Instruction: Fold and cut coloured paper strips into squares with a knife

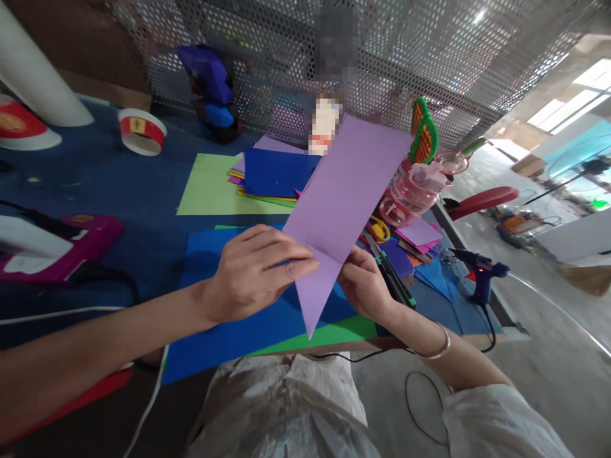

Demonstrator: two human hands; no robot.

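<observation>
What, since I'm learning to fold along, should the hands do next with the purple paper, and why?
Perhaps the left hand should press along the bend in the purple paper: it shows above the pointed end, and the right hand holds the opposite edge.

The fingertips of the right hand [365, 283] disappear behind the long lavender sheet of paper [353, 184], which also hides the right end of the dark blue rectangular paper stack [279, 175] and part of the transparent pink plastic bottle [415, 191]; the print on that bottle is too small to read. The left hand [260, 270] covers part of the broad bright blue paper sheet [205, 343]. A cream-and-orange upright object [323, 124] is blurred into blocks. The left edge cuts off the red-and-white paper cup [21, 124] and the magenta-and-white device [98, 235]. Clutter on the floor [529, 219] at far right is blurred.
</observation>
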